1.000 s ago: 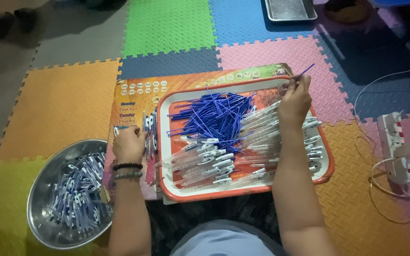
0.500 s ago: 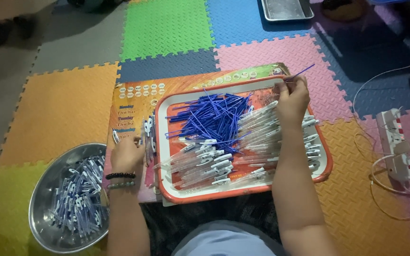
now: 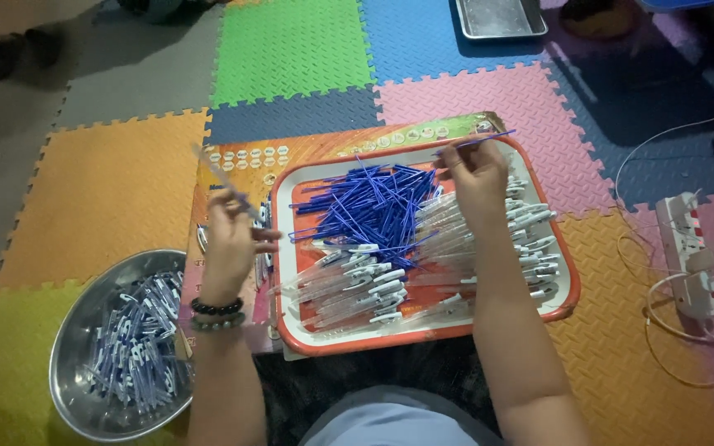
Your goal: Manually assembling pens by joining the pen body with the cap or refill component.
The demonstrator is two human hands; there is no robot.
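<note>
Over the orange-rimmed tray, the right hand pinched a blue refill while the left hand gripped a clear pen barrel.

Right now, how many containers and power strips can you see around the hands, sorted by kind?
Orange-rimmed tray with pen parts: 1
Steel bowl of pens: 1
Steel baking tray at the top: 1
White power strip: 1
Total: 4
The left hand holds a clear pen barrel; the right hand holds a blue refill.
</note>
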